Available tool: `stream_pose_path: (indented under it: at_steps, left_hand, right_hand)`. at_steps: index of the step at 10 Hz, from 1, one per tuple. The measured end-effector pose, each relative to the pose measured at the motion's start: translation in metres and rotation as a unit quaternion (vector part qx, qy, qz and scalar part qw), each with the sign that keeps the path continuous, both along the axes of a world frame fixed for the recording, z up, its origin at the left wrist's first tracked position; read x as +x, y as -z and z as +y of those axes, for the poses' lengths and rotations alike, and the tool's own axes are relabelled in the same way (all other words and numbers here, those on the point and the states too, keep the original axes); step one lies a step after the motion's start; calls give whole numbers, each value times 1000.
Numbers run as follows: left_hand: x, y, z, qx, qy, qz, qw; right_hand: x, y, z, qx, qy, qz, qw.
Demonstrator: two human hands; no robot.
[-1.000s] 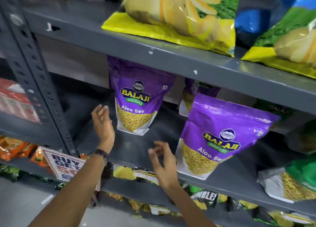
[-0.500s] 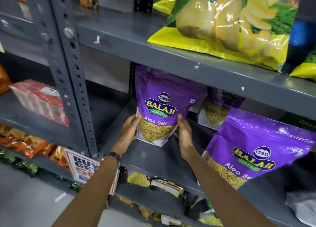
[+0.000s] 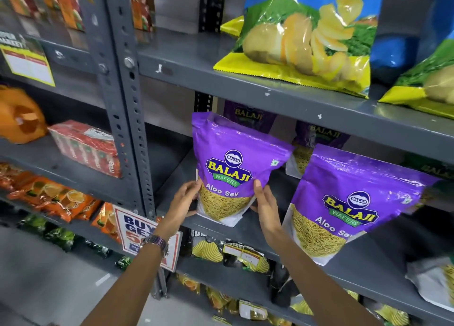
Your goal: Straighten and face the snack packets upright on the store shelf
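Both arms reach fwd: left hand [image 3: 184, 198] and right hand [image 3: 266, 204] clasp purple Aloo Sev packet [image 3: 233, 168] at its lower sides, upright on shelf [image 3: 172, 190].

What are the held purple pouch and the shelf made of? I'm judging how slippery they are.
Purple Aloo Sev pouch: likely glossy plastic film, going by its bright glare, creases and clear window. Shelf: looks like grey-painted metal; chipped paint and a perforated upright suggest steel.

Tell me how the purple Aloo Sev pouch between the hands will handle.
The held pouch, between left hand and right hand, looks glossy, so probably slippery. Its crinkled top suggests floppiness. Standing on a narrow base, it may tip.
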State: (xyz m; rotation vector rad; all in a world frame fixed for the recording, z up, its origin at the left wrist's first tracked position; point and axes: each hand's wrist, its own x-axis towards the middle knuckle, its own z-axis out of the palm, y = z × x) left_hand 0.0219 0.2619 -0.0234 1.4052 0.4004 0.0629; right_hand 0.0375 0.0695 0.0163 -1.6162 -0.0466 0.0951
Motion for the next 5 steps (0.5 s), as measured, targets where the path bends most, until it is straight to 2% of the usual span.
stream_pose_path:
  at_steps: [3,4,5]
  left_hand:
    - [-10,-3,0,-16,6,9,1000]
    - [-13,-12,-8,-17,-39,-26,999]
    - [-34,-13,-24,-12,-207,-149,967]
  right_hand:
    - [-9,-7,1,21,-10,17,1000]
    - [-18,-18,2,39,18,9,999]
    - [-47,-24,-7,59,100,-40,992]
